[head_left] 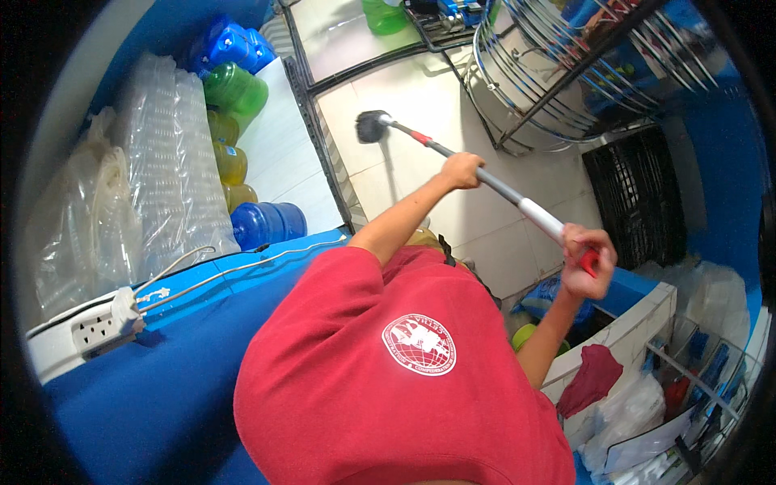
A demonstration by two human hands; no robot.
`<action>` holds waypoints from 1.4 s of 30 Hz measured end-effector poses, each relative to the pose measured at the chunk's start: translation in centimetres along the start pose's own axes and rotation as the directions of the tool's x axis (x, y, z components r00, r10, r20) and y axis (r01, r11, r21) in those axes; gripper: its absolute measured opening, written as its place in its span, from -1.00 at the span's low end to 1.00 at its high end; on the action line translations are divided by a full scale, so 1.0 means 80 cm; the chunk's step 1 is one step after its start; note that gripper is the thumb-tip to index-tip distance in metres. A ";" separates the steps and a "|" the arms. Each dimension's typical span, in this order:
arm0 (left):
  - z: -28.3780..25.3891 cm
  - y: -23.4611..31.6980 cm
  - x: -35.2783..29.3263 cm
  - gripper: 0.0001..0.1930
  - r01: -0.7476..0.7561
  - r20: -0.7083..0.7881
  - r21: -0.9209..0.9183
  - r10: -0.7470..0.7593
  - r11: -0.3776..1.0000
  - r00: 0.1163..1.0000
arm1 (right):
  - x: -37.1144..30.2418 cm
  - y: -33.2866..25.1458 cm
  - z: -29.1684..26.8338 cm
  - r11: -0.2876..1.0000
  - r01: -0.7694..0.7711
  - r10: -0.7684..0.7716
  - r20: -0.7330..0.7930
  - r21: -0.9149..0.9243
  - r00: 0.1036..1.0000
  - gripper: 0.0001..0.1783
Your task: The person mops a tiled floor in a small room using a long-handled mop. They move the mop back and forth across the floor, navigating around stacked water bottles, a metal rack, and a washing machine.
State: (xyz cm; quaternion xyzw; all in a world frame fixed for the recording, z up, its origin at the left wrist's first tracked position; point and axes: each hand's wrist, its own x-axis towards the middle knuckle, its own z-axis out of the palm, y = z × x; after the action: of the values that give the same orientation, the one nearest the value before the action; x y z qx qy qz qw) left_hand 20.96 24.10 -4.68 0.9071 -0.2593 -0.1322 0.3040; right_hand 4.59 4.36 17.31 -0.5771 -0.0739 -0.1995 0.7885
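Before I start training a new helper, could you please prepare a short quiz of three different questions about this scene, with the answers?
1. True or false: the right hand holds the long-handled brush at its red end.
2. Which hand is closer to the dark bristle head? A) left; B) right.
3. What colour is the large plastic jug nearest the white power strip?

Key:
1. True.
2. A, the left hand.
3. Blue.
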 end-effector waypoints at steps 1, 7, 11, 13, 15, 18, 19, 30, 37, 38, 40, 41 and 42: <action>0.013 0.027 0.002 -0.80 -0.060 0.013 -0.022 0.060 0.998 0.998 | -0.007 -0.024 -0.014 0.999 0.010 -0.010 -0.019 -0.042 1.000 -0.52; 0.116 0.201 0.000 -0.76 -0.272 0.319 -0.152 0.307 0.950 0.897 | -0.071 -0.160 -0.103 0.980 0.019 -0.081 -0.309 -0.197 0.948 -0.51; 0.178 0.292 -0.028 -0.75 -0.387 0.318 -0.259 0.457 0.885 0.831 | -0.122 -0.236 -0.149 0.942 0.166 -0.255 -0.300 -0.293 0.919 -0.55; 0.200 0.325 -0.040 -0.74 -0.409 0.347 -0.270 0.485 0.871 0.803 | -0.141 -0.257 -0.163 0.914 0.146 -0.290 -0.361 -0.378 0.886 -0.53; 0.217 0.353 -0.047 -0.72 -0.428 0.386 -0.257 0.498 0.866 0.776 | -0.151 -0.274 -0.177 0.878 0.175 -0.364 -0.385 -0.445 0.848 -0.50; 0.229 0.369 -0.051 -0.69 -0.409 0.454 -0.228 0.468 0.884 0.758 | -0.162 -0.277 -0.198 0.886 0.152 -0.374 -0.481 -0.438 0.793 -0.48; 0.232 0.369 -0.052 -0.69 -0.384 0.469 -0.220 0.443 0.897 0.764 | -0.166 -0.273 -0.204 0.900 0.136 -0.357 -0.519 -0.415 0.777 -0.47; 0.198 0.240 -0.034 -0.73 -0.268 0.509 -0.004 0.233 0.963 0.829 | -0.164 -0.147 -0.202 0.979 0.070 -0.182 -0.672 -0.190 0.718 -0.56; 0.107 0.082 -0.009 -0.61 -0.036 0.457 0.135 -0.030 0.990 0.889 | -0.093 0.004 -0.117 0.993 0.055 -0.103 -0.577 -0.100 0.810 -0.64; 0.094 0.059 -0.007 -0.58 -0.015 0.452 0.161 -0.061 0.987 0.890 | -0.084 0.024 -0.100 0.997 0.075 -0.081 -0.550 -0.033 0.831 -0.63; 0.067 0.012 -0.008 -0.57 0.036 0.412 0.188 -0.112 0.982 0.904 | -0.063 0.058 -0.064 0.995 0.089 -0.053 -0.482 0.052 0.875 -0.62; 0.054 -0.011 -0.011 -0.57 0.064 0.361 0.189 -0.130 0.980 0.923 | -0.054 0.072 -0.044 0.994 0.081 -0.042 -0.447 0.069 0.894 -0.62; 0.039 -0.034 -0.013 -0.58 0.080 0.369 0.209 -0.154 0.975 0.916 | -0.047 0.085 -0.024 0.994 0.078 -0.040 -0.404 0.080 0.914 -0.62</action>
State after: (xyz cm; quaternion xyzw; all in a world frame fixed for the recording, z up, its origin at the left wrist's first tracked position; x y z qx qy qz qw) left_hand 19.93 24.97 -8.70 0.9025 -0.2701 -0.2995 0.1511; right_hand 3.72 5.15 9.39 -0.4835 0.0628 -0.3337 0.8068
